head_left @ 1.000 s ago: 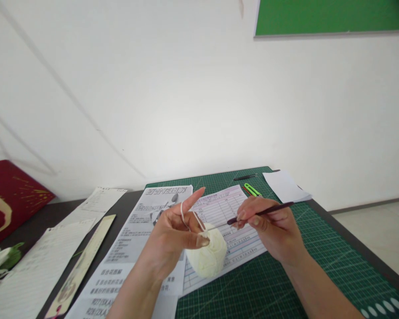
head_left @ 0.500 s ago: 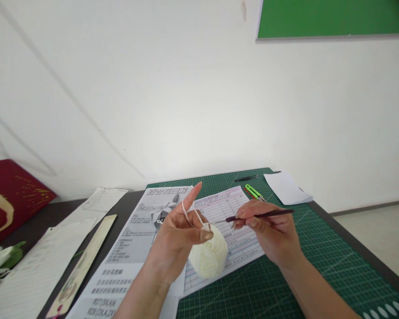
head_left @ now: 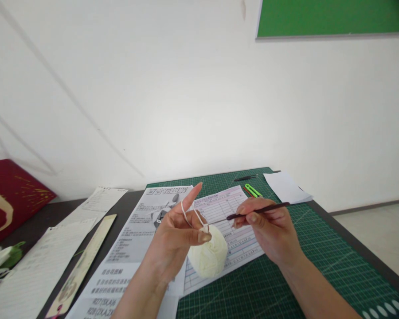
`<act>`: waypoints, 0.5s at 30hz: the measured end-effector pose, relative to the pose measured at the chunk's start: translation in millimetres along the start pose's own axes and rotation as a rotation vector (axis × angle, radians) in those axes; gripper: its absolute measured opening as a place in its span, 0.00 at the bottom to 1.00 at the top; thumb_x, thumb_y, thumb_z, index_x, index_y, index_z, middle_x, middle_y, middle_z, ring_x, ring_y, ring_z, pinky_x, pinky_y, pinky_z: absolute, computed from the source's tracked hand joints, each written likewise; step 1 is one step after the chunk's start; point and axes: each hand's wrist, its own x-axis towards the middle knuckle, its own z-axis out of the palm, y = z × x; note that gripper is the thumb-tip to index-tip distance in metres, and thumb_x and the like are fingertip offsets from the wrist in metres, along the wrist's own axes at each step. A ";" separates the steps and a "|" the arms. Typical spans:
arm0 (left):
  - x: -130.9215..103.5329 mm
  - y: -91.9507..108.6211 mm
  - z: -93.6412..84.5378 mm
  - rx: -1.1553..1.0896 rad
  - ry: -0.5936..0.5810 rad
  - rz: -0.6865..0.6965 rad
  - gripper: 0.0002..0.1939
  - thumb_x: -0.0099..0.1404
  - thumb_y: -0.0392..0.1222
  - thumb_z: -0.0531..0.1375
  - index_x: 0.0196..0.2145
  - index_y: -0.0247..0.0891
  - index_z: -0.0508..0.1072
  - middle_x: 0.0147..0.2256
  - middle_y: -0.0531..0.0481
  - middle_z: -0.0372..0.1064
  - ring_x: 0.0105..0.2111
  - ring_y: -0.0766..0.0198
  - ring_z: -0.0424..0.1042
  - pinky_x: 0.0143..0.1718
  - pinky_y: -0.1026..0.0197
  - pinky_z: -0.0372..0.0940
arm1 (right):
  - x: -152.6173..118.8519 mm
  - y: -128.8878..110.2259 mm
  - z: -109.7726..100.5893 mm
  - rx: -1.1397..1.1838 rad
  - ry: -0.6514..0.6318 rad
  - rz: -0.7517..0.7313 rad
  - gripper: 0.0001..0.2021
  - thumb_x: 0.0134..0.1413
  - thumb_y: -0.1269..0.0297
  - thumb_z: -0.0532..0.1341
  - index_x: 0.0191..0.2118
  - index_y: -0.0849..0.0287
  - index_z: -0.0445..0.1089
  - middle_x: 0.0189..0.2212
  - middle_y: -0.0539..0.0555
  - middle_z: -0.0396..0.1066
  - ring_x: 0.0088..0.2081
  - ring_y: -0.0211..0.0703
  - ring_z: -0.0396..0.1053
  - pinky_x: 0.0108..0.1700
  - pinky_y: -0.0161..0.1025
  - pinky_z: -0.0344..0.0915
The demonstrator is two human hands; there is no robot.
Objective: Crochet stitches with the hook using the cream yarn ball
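Note:
A crochet hook (head_left: 257,210) with a dark handle is gripped in my right hand (head_left: 274,228), its thin metal shaft pointing left. The tip reaches the pinched thumb and finger of my left hand (head_left: 176,235). White yarn (head_left: 185,212) loops over my raised left index finger and runs down to that pinch. A small bit of yarn work sits there, mostly covered by the fingers. Just behind and below the left fingertips lies a cream ball of yarn (head_left: 209,254), resting on a lined printed form (head_left: 246,261).
Under the papers spreads a green cutting mat (head_left: 322,261). A printed pattern sheet (head_left: 119,252) and a ruler-like strip (head_left: 83,266) lie to the left. Farther back are green snips (head_left: 252,190), dark tweezers (head_left: 245,178) and white paper (head_left: 287,188). A red bag (head_left: 16,199) stands far left.
The handle of the crochet hook has tilted slightly, and its tip has shifted a little at the left fingertips. The left hand and the yarn ball are nearly still.

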 end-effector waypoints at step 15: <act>1.4 4.5 -1.0 -0.046 -0.047 -0.121 0.41 0.39 0.24 0.66 0.52 0.45 0.72 0.16 0.58 0.67 0.20 0.68 0.61 0.26 0.63 0.55 | 4.8 -9.2 -5.2 -0.089 -0.215 -0.136 0.05 0.57 0.69 0.62 0.37 0.54 0.77 0.29 0.50 0.74 0.32 0.39 0.71 0.35 0.36 0.69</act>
